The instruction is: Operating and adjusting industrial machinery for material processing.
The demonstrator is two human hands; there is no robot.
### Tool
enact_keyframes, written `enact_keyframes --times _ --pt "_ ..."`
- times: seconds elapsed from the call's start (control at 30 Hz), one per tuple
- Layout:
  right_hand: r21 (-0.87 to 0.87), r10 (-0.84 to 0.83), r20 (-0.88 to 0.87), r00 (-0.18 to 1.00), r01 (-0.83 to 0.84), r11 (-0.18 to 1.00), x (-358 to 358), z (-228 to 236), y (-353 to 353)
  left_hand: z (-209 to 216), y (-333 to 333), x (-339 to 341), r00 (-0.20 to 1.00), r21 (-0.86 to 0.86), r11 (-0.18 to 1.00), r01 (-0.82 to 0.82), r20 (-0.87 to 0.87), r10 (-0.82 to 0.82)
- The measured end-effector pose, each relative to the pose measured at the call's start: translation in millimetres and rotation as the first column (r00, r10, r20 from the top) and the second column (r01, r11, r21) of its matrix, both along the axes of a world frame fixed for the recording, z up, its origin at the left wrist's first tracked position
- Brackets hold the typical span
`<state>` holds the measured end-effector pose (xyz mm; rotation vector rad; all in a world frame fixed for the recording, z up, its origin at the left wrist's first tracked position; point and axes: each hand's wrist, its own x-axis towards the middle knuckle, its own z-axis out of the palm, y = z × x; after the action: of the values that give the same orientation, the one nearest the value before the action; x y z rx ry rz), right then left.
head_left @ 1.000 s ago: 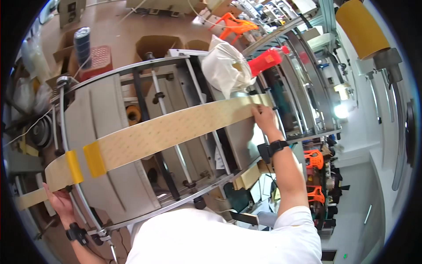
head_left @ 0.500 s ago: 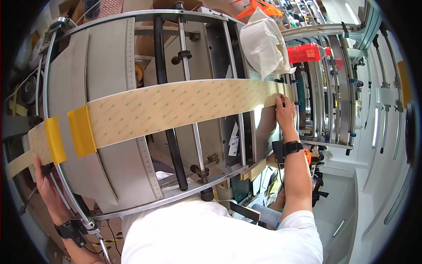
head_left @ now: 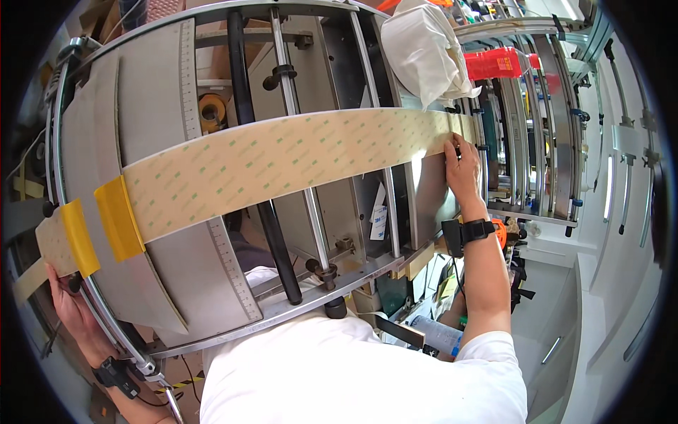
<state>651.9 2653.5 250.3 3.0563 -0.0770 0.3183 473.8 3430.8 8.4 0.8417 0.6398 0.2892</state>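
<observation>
A long cream strip with small green printed marks (head_left: 282, 155) lies across the rollers and metal plate of a machine. Two yellow tape bands (head_left: 120, 218) cross it near its left end. My left hand (head_left: 74, 314) is closed at the near edge of that end, beside the machine's left bar, its fingers partly hidden under the strip. At the right end, my right hand (head_left: 462, 169) has its bent fingertips pressed together on the strip, close to the near edge. Both wrists wear black strapped devices.
A metal frame rail (head_left: 296, 311) runs close to my body, with a black roller (head_left: 240, 71) and a ruler edge (head_left: 236, 268) inside it. Behind the strip's right end sit a white plastic bag (head_left: 424, 53) and a red-labelled bottle (head_left: 494, 63). More roller racks (head_left: 544, 134) stand right.
The view has shifted slightly, so the machine and strip sit a little higher and farther left on the left side. Both hands stay at the strip's ends.
</observation>
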Motion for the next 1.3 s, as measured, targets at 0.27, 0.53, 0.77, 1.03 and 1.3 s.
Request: enact_keyframes --times 0.27,0.53,0.77,1.03,1.3 --pt "-0.136 0.079 0.103 0.992 -0.065 0.989 -1 2 -6 7 -5 16 0.993 -0.089 0.989 0.118 0.022 -0.117" --pt "-0.057 0.359 0.373 0.855 -0.366 0.929 60 47 88 105 -112 38 0.959 -0.167 0.947 0.275 -0.020 -0.282" --pt "0.100 0.108 0.265 0.958 -0.138 0.985 96 45 129 69 -99 43 0.994 0.082 0.994 0.071 0.072 -0.077" --pt "0.222 0.107 0.321 0.941 -0.184 0.958 65 53 132 12 -52 59 0.982 0.142 0.988 0.057 0.169 -0.081" --pt "0.264 -0.014 0.150 0.989 -0.027 0.964 -6 79 90 -66 -2 49 0.993 0.194 0.978 0.075 0.076 -0.091"
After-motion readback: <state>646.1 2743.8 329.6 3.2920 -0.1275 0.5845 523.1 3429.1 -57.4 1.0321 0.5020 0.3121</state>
